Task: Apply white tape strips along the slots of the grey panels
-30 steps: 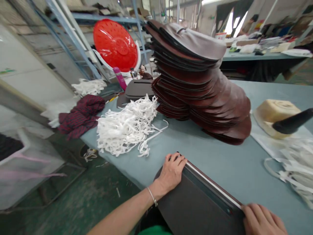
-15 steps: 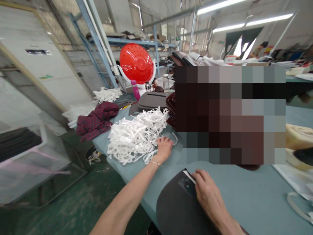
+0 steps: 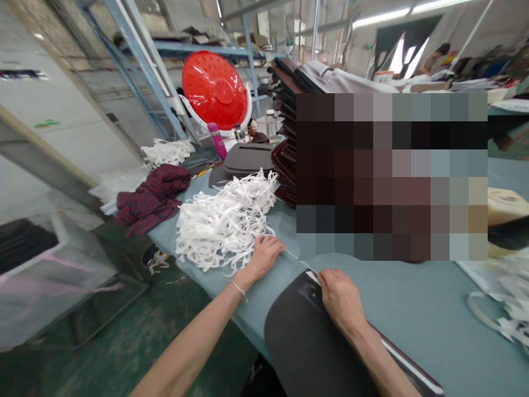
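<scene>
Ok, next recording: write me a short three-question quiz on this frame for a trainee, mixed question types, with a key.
1. Which wrist wears the bracelet?

2. True or false: the right hand is at the edge of the dark panel.

3. Which lies closest to the left hand?
a) the red basin
b) the pile of white strips
c) the striped cloth

Key: 1. The left; 2. True; 3. b

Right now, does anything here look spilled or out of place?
Perhaps: white scraps lie down low beside the table, apart from the tangled white strips on top, as though dropped. Most of the brown stack is pixelated, so that's unclear.
</scene>
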Demonstrator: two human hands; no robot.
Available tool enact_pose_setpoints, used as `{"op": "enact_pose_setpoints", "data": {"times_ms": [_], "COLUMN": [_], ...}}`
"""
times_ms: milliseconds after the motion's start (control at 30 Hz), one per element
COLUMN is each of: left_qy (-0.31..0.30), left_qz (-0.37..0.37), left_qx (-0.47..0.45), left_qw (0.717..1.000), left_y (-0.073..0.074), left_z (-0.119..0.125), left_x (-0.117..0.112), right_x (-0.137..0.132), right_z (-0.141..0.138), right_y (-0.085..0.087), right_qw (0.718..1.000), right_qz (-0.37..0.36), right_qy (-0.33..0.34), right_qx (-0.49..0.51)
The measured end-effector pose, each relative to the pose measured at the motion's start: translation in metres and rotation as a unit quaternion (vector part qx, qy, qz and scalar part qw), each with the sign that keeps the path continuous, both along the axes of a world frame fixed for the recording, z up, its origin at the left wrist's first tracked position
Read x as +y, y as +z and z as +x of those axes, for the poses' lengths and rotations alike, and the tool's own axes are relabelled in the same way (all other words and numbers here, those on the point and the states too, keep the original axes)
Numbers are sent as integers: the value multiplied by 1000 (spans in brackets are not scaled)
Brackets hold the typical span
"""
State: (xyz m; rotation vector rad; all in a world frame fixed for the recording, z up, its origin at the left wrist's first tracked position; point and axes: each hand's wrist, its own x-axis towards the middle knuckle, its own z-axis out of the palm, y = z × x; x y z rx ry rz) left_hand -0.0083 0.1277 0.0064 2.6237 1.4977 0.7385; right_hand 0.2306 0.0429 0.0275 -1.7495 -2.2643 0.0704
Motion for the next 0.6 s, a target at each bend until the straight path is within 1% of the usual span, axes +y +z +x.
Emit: {"op": "enact_pose_setpoints", "data": {"times_ms": [67, 100, 133, 167, 200, 267, 300, 333, 367, 433, 500, 567, 600], "left_qy": [32, 41, 40, 23, -8, -134, -188, -228, -250, -257, -249, -228, -206], "left_qz": [-4, -5, -8, -15, -26, -78, -108, -143, -178, -246, -292, -310, -312], "left_qx": [-13, -19, -27, -33, -38, -38, -32, -27, -24, -27, -34, -41, -48], "left_qw": [999, 999, 999, 999, 999, 987, 976, 963, 951, 934, 923, 922, 926], "left_y": [6, 12, 17, 24, 30, 39, 41, 42, 42, 38, 34, 30, 29], "left_z": [-4, 0, 9, 21, 35, 64, 76, 85, 89, 90, 83, 76, 74], "left_x": [1, -1, -7, -15, -26, -51, -63, -75, -85, -100, -110, -116, -117], "right_x": [-18, -27, -34, -41, -47, -58, -64, -72, -82, -106, -131, -150, -156], "right_z": [16, 22, 26, 29, 30, 31, 33, 37, 42, 55, 69, 79, 82], "right_y": [0, 0, 0, 1, 3, 6, 8, 9, 9, 9, 6, 1, -2], "right_qw": [999, 998, 996, 995, 993, 986, 981, 975, 968, 952, 938, 928, 926], "right_qz": [-20, -33, -47, -60, -71, -90, -102, -117, -135, -175, -206, -213, -206], "right_qy": [-35, -45, -46, -40, -29, -19, -30, -52, -80, -128, -139, -139, -144], "right_qx": [22, 36, 53, 72, 94, 142, 164, 182, 195, 215, 240, 271, 283]}}
